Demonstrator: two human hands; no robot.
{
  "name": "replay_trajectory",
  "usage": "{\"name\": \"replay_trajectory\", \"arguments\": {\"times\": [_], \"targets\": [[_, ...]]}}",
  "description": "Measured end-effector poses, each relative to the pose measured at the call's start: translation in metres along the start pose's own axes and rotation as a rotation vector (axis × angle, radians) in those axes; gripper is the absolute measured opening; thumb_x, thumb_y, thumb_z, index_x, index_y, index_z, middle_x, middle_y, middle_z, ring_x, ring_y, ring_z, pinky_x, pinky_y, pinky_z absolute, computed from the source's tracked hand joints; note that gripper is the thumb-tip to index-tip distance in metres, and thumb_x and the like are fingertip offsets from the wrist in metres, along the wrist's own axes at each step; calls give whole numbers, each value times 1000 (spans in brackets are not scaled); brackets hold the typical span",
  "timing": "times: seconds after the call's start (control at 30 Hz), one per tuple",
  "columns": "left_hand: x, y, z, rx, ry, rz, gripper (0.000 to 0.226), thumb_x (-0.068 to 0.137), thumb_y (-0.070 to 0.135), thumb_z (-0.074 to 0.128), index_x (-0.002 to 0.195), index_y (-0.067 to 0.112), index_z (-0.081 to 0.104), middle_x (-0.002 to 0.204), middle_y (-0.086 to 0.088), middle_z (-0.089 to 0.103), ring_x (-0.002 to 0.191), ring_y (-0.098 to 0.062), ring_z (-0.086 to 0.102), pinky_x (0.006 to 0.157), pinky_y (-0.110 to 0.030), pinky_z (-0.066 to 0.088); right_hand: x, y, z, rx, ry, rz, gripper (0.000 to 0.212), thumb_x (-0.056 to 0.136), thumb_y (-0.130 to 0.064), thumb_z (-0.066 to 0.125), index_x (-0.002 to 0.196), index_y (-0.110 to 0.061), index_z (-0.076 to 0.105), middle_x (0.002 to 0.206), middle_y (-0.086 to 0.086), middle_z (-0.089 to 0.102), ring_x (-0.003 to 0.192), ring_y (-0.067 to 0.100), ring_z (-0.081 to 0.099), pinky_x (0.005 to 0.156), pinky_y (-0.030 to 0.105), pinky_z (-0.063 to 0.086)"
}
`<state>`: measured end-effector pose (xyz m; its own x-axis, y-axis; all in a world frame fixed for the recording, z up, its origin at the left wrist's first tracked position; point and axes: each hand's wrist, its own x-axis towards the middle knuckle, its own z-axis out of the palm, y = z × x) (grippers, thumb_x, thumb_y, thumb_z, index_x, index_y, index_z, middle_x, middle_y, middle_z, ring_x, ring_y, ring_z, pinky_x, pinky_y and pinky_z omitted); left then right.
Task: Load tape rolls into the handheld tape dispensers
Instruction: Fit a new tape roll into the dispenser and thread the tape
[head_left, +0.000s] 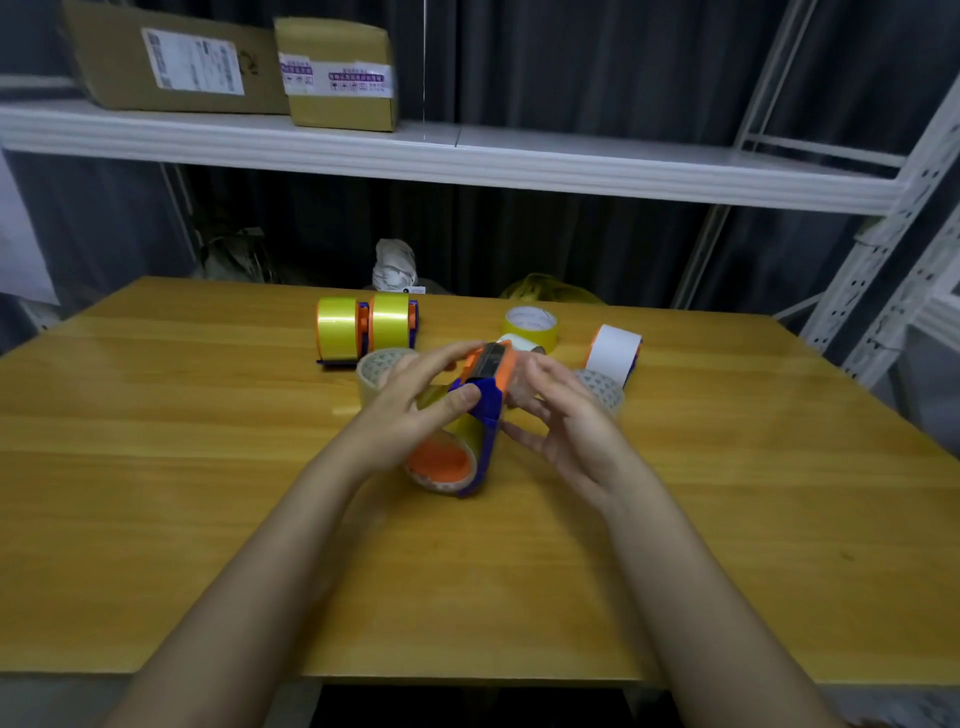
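My left hand (415, 400) grips a blue and orange tape dispenser (480, 415) above the middle of the wooden table (208, 467); a yellowish tape roll (447, 457) sits on its orange hub. Its thumb presses the blue frame. My right hand (566, 421) is beside the dispenser's right side with fingers spread and relaxed, touching or nearly touching it. Two loaded dispensers (363, 325) with yellow rolls stand further back. Loose rolls lie around: a clear one (376, 369) behind my left hand, a yellow one (531, 325), a white one (615, 351) and a clear one (602, 392).
A white metal shelf (467, 156) hangs over the far side of the table with two cardboard boxes (234, 62) on it. Shelf uprights (893, 260) stand at the right. A white bundle (395, 265) and a yellow bag (545, 291) lie behind the table's far edge.
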<state>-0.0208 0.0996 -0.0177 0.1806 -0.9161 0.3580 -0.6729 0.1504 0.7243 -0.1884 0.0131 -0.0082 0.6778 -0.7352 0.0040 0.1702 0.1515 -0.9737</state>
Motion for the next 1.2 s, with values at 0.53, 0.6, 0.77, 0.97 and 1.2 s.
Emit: {"name": "replay_trajectory", "arguments": {"times": [0.53, 0.6, 0.77, 0.97, 1.2], "targets": [[-14, 38, 28, 3, 542, -62, 46, 83, 61, 51, 108, 24, 43, 109, 4, 42, 101, -10, 48, 78, -26, 48, 4, 13, 35, 108, 220, -109, 18, 97, -35, 53, 110, -23, 59, 99, -3, 68, 93, 7, 64, 84, 27, 51], [-16, 40, 28, 10, 517, -88, 63, 71, 69, 55, 113, 24, 42, 114, 4, 41, 106, -10, 46, 78, -24, 48, 2, 14, 36, 87, 213, -106, 21, 96, -37, 53, 112, -24, 59, 103, -3, 67, 97, 8, 64, 82, 25, 50], [-17, 35, 25, 74, 531, -103, 65, 72, 63, 59, 119, 21, 45, 117, 3, 40, 108, -13, 47, 78, -32, 53, 2, 10, 36, 81, 193, -85, 36, 94, -42, 56, 122, -20, 58, 114, 2, 65, 103, 12, 64, 86, 32, 55], [-15, 36, 20, 49, 482, -75, 44, 78, 45, 68, 110, 25, 46, 112, 7, 42, 101, -12, 52, 75, -28, 53, -3, 8, 29, 214, 99, -3, 51, 86, -43, 60, 129, -16, 55, 126, 9, 63, 118, 18, 60, 98, 38, 52], [-12, 36, 16, 24, 435, -88, 47, 73, 43, 71, 108, 26, 44, 112, 8, 42, 99, -5, 49, 70, -13, 44, -4, 8, 26, 318, 82, 9, 57, 84, -41, 62, 133, -14, 52, 128, 10, 62, 121, 20, 58, 98, 40, 51]]}}
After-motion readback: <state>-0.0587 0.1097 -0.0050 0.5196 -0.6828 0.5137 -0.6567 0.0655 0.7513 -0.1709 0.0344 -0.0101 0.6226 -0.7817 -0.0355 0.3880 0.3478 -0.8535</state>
